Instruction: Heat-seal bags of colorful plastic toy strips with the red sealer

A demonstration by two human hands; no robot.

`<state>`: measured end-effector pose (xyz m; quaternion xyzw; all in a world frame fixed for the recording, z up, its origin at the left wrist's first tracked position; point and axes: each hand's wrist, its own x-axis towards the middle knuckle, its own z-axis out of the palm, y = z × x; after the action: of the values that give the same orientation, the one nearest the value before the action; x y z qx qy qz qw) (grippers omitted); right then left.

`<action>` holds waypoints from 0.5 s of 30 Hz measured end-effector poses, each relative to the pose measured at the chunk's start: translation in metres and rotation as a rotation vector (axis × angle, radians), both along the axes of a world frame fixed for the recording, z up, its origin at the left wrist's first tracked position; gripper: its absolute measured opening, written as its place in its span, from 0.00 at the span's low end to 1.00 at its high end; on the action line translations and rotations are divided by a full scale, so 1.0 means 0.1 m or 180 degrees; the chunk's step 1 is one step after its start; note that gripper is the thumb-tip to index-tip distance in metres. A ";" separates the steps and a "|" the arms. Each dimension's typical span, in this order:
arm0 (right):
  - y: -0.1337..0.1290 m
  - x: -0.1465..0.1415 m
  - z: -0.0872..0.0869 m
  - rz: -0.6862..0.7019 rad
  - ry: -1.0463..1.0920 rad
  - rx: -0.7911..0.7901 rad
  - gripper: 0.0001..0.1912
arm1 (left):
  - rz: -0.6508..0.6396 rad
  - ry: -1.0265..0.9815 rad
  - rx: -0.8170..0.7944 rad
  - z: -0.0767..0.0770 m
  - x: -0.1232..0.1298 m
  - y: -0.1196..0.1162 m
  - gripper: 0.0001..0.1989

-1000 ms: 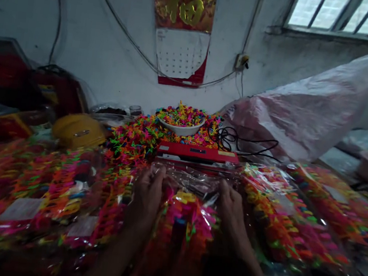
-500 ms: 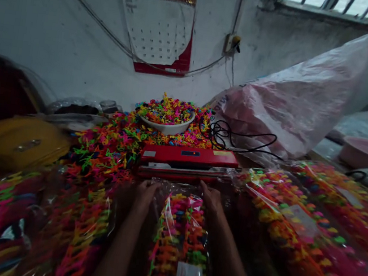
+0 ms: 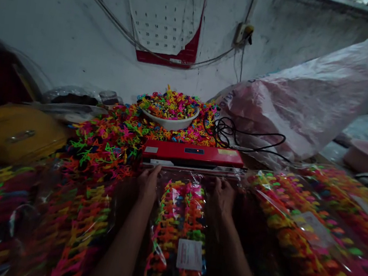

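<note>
Bag now farther into sealer, hands alongside.

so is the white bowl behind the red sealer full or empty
Full. The white bowl is heaped above its rim with small neon plastic pieces, and more lie spread around it behind the red sealer.

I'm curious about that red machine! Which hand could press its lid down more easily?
Probably the left hand: it rests nearer the red sealer, almost under its front edge. The right hand lies slightly lower on the clear bag.
</note>
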<state>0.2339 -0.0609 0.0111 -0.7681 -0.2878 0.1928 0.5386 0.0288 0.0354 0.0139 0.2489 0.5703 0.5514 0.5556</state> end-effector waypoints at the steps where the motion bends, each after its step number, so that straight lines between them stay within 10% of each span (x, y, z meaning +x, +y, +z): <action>1: -0.04 -0.01 0.03 0.0075 -0.0103 -0.0133 0.24 | -0.0073 0.0075 -0.0060 0.02 -0.01 -0.01 0.17; 8: -0.06 -0.01 0.01 0.0923 0.0481 -0.0879 0.26 | -0.0961 0.0644 0.0040 0.08 -0.06 -0.25 0.22; 15: 0.15 -0.18 -0.19 0.0186 0.2109 0.0845 0.19 | -0.2389 0.0324 0.0005 0.15 0.05 -0.33 0.25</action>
<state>0.2158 -0.0456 -0.0082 -0.5786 -0.1419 0.4076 0.6920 0.0340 0.0027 0.0287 0.4681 0.4659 0.2969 0.6897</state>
